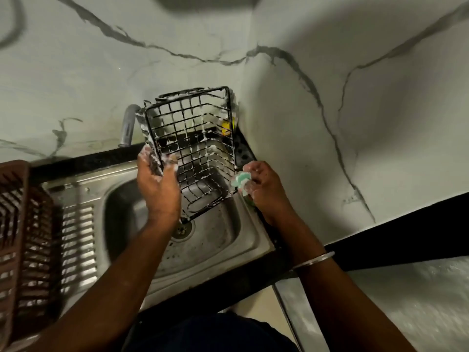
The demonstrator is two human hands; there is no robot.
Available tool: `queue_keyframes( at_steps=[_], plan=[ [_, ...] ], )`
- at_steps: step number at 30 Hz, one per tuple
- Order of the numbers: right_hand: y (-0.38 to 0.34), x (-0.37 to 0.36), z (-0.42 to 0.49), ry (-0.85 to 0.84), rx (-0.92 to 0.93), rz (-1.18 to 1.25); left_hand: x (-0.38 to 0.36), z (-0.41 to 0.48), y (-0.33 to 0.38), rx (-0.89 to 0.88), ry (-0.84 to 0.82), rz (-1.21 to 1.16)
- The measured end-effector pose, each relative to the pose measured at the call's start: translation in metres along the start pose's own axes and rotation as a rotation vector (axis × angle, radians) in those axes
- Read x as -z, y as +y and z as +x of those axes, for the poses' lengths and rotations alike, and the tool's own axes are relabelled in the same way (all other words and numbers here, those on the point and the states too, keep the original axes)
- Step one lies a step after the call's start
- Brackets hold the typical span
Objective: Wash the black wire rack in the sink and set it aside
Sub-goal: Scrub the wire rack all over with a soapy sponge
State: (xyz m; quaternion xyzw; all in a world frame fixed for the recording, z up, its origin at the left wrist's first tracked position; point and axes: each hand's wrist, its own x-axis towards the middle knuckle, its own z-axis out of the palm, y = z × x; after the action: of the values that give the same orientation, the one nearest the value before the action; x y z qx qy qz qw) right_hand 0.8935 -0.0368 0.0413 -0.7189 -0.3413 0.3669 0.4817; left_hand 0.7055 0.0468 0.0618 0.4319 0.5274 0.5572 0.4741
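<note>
The black wire rack [195, 148] is tilted up on end over the steel sink [218, 240], streaked with white soap foam. My left hand [156, 184] grips its left side wall, fingers curled round the wires and covered in suds. My right hand [264, 189] is at the rack's lower right corner and pinches a green and white soapy sponge [241, 179] against the wires. The rack's bottom end hangs just above the drain [183, 228].
A grey tap [128, 125] stands behind the sink at the left of the rack. A brown plastic basket [22, 247] sits on the ribbed drainboard [78, 247] at the left. A yellow object [226, 128] lies in the back corner. Marble walls close in behind and right.
</note>
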Motion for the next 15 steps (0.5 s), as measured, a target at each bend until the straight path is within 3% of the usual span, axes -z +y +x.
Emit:
queue_keyframes(
  at_steps=[6,10,15],
  plan=[
    [0.042,0.022,0.044,0.189,0.028,-0.294,-0.010,0.001,-0.020,0.068,0.082,0.034],
    [0.071,0.019,0.063,0.164,0.051,-0.479,-0.015,-0.009,-0.026,0.125,0.104,0.044],
    [0.082,0.018,0.069,0.019,0.045,-0.737,-0.023,-0.015,-0.033,0.165,0.094,0.034]
  ],
)
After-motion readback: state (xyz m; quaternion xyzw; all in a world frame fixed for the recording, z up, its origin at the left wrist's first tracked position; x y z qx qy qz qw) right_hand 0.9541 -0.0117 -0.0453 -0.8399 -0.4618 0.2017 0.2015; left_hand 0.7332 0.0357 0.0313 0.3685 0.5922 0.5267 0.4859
